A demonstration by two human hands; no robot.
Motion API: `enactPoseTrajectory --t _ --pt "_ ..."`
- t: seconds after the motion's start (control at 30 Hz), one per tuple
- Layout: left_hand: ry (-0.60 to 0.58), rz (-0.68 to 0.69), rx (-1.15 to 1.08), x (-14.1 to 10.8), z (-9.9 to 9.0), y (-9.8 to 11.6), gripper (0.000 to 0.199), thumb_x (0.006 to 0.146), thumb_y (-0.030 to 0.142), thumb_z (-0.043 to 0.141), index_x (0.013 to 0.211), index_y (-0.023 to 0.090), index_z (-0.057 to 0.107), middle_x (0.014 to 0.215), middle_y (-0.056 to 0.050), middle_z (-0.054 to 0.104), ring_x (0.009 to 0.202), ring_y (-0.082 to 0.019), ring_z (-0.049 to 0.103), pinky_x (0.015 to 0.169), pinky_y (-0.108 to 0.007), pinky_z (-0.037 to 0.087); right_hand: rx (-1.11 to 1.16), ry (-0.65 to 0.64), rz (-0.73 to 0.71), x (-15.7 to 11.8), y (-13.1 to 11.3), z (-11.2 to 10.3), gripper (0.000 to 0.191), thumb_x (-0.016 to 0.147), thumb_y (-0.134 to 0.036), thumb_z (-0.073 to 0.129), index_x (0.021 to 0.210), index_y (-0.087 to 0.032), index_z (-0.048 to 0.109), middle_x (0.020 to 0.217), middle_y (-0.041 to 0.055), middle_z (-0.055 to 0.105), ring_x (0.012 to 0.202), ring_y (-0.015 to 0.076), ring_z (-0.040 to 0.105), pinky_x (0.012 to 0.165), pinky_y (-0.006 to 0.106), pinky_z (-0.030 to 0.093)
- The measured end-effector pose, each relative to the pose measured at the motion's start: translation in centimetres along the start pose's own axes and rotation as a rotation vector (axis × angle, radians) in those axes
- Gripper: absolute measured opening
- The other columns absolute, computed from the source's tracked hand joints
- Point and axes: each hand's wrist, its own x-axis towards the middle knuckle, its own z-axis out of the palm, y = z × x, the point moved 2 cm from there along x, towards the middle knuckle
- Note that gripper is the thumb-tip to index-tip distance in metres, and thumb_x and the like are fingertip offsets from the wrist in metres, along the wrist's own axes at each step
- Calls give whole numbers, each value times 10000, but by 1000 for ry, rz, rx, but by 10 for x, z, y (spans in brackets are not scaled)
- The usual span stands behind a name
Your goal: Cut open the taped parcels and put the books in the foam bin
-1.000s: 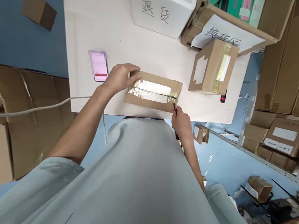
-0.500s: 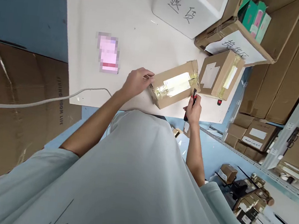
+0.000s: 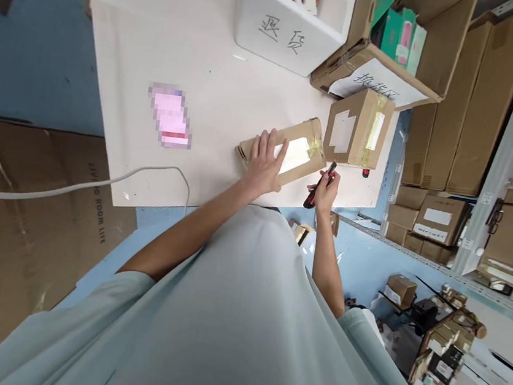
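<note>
A taped cardboard box (image 3: pixel 296 171) with a white label lies tilted on the white table. My left hand (image 3: pixel 265 162) rests on its left part, fingers spread, covering some of the label. Just beyond the box's right end, my right hand (image 3: pixel 325 193) is closed round a red and black utility knife (image 3: pixel 314 197), whose tip points up toward the box's corner. A second taped box (image 3: pixel 344 128) stands close by on the right, with a small red and black object (image 3: pixel 366 173) below it.
White bin (image 3: pixel 283 38) and open carton (image 3: pixel 381 74) with green packages stand at the back right. A blurred pink item (image 3: pixel 170 118) lies left on the table (image 3: pixel 130 36). A cable (image 3: pixel 148 168) crosses the front left edge. Shelves with boxes are at right.
My left hand has moved from the box's left end onto its top, fingers now spread. My right hand with the knife has shifted slightly away from the box. The view has shifted.
</note>
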Motion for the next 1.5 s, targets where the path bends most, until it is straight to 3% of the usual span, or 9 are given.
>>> enactPoseTrajectory --t 0.13,0.23,0.47,0.63,0.87,1.07,1.2,1.37,1.5 --pt "-125 96 87 -15 -10 -21 1660 575 665 1085 1850 109 179 1909 -355 16 1756 -639 -47 1371 -827 -23 57 9 73 1 22 -7 283 1134 -515 434 1274 -270 462 1423 129 780 535 76 717 554 228 596" --pt "-172 92 139 -13 -6 -17 1647 636 721 1046 1861 114 127 1911 -347 -45 1756 -628 -98 1371 -822 -16 105 -34 131 -5 35 -3 276 1140 -511 449 1270 -269 471 1380 112 800 521 76 708 542 225 591" --pt "-255 83 252 47 34 36 1771 565 661 1086 1850 51 31 1880 -394 -131 1749 -610 -176 1387 -755 -59 185 -124 155 -14 48 -5 324 1151 -572 435 1286 -282 486 1367 83 802 560 91 737 559 234 594" --pt "-241 55 339 67 47 63 1596 617 484 1056 1843 58 128 1886 -402 27 1745 -654 29 1371 -781 46 239 -195 178 -12 59 -8 247 1166 -486 428 1304 -292 491 1333 56 819 551 103 745 604 266 619" --pt "-247 67 374 62 11 80 1516 654 317 995 1862 165 92 1838 -362 183 1685 -612 253 1325 -764 250 345 -276 228 -8 76 -8 264 1154 -496 427 1294 -283 495 1291 48 831 540 115 747 587 271 619" --pt "-116 156 310 43 -33 107 1550 733 515 987 1873 322 -45 1875 -270 72 1732 -574 170 1331 -776 301 340 -146 182 15 80 -51 438 1123 -653 434 1332 -277 518 1192 42 826 576 143 763 583 274 622" --pt "-79 163 272 16 -42 97 1501 783 563 976 1878 334 -25 1883 -242 10 1774 -515 126 1368 -699 346 353 -109 65 37 62 -78 466 1124 -672 441 1370 -289 542 1313 66 816 596 126 744 623 276 636" --pt "-76 -52 267 -17 -43 66 1512 774 684 992 1872 335 14 1901 -280 -6 1786 -552 69 1351 -778 314 350 -366 -47 35 25 -66 486 1126 -666 475 1412 -289 587 1196 39 839 588 142 729 623 296 646" --pt "70 -138 313 -9 -45 76 1154 953 811 766 1848 331 220 1942 -239 5 1799 -526 -8 1375 -820 156 278 -426 -96 22 4 -49 488 1142 -649 463 1441 -293 611 1155 29 825 624 166 757 714 343 678"
